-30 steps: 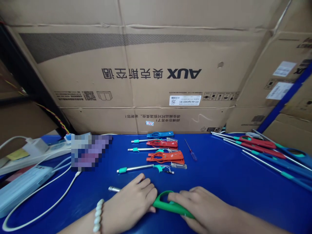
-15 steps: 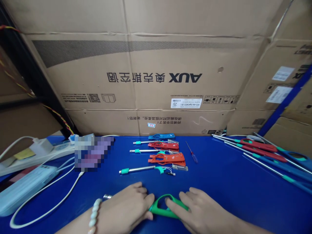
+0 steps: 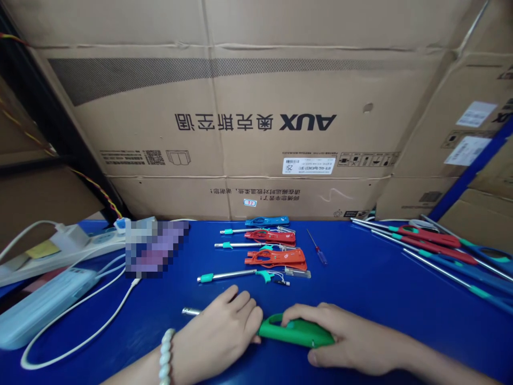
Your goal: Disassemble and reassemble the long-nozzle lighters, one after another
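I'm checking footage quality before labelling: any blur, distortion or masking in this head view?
Head view: a pixelated patch masks something on the blue table; wide-angle bending bows the cardboard box edges; its print reads mirrored; lighting is even and soft; both the left hand and the right hand on the green handle look sharp.

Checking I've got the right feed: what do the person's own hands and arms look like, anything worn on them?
Both hands are bare, no gloves, and no sleeves show on either forearm. The left hand has a bracelet of pale, whitish beads at the wrist. The right hand shows no bracelet, watch or ring.
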The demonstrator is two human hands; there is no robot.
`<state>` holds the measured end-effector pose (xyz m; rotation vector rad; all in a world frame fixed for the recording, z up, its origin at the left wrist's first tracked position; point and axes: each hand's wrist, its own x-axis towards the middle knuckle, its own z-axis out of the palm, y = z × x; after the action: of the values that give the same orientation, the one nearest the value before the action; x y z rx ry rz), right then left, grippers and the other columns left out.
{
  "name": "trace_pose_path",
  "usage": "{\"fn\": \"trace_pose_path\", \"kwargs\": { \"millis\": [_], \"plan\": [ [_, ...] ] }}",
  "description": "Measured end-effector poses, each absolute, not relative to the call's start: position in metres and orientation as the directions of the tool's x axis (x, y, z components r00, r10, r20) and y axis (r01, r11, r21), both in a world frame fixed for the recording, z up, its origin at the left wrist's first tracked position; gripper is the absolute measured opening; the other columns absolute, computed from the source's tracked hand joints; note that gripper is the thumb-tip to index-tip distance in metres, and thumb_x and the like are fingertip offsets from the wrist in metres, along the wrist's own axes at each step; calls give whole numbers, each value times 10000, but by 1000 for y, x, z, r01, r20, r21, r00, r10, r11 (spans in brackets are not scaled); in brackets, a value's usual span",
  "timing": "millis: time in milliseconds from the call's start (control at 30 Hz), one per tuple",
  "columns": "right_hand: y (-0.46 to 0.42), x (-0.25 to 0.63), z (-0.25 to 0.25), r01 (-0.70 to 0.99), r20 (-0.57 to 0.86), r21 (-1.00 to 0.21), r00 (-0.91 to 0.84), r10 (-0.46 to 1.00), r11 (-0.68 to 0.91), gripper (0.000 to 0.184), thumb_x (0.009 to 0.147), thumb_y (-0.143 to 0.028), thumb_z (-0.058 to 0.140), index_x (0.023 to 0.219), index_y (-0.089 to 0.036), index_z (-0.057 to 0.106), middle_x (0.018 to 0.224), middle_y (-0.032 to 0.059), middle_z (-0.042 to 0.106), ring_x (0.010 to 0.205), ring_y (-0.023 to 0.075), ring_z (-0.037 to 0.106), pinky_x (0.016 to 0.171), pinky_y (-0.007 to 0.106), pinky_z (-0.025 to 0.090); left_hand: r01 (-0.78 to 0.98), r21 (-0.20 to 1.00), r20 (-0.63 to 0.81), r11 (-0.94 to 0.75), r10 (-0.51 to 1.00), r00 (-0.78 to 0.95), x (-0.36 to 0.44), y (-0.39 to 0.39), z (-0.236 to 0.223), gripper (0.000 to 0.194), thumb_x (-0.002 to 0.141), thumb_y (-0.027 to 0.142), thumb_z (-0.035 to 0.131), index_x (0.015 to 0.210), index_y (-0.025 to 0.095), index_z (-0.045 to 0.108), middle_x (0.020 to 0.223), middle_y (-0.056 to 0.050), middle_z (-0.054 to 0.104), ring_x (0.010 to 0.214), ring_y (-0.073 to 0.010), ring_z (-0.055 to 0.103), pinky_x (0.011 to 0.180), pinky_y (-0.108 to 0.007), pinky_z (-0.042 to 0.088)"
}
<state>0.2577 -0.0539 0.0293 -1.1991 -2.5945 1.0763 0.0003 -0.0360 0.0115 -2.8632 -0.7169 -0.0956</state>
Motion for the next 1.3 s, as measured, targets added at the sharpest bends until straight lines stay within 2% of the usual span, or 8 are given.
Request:
{"fn": "trace_pose_path", "kwargs": {
  "millis": [100,233,300,433,500,667,800,1300],
  "plan": [
    [-54,255,29,623,-163,-598,-710,685,503,421,846,-302,549,1262,-327,492,1041,-4,643,875,192,586,736,271,428,499,-76,15,-863,500,866,0,-36,19,145,954,285,496,862,173,505,841,-39,610,747,-203,537,705,-320,364],
    [-55,247,18,587,-90,-491,-770,632,644,446,856,-252,500,1298,-284,451,999,21,667,840,199,617,742,283,423,534,95,-100,-840,526,845,-2,-39,32,166,962,284,468,844,174,506,802,-32,619,729,-197,558,704,-306,389],
    [-53,245,9,552,-36,-403,-807,590,730,465,863,-245,478,1324,-252,419,989,38,670,820,197,624,750,293,421,539,142,-106,-830,529,842,-7,-39,35,194,973,291,431,837,176,507,784,-34,615,716,-200,567,700,-309,395],
    [-40,250,-8,496,70,-122,-860,506,860,424,918,-265,404,1332,-184,434,982,98,654,791,204,607,745,325,411,564,212,-122,-798,551,826,-27,-29,33,287,999,303,352,809,187,532,743,-23,605,679,-181,583,637,-282,387],
    [-33,256,-12,522,95,-86,-843,529,848,419,936,-275,382,1341,-180,429,959,96,649,783,201,604,739,326,414,604,197,-84,-772,601,795,-36,-21,32,296,1003,316,344,824,188,543,742,-20,602,691,-181,585,662,-284,388],
    [-23,267,-3,576,65,-228,-795,603,785,414,933,-249,404,1346,-223,422,991,70,660,830,190,622,781,317,432,604,122,-3,-788,608,794,-43,-7,31,236,991,313,401,839,183,526,803,-18,601,731,-189,573,756,-318,372],
    [-22,269,10,582,14,-345,-782,624,737,408,917,-245,450,1325,-243,441,1069,61,661,909,193,628,803,302,439,631,46,-5,-774,632,775,-42,-2,29,200,977,316,445,862,182,541,836,-28,606,776,-203,571,756,-318,356],
    [-20,270,18,573,3,-405,-778,628,712,467,878,-211,514,1336,-261,443,1177,51,635,1005,210,619,867,327,456,611,61,-72,-789,607,791,-51,2,39,241,983,340,417,863,188,561,823,-29,610,762,-204,564,733,-315,371]
  ]
}}
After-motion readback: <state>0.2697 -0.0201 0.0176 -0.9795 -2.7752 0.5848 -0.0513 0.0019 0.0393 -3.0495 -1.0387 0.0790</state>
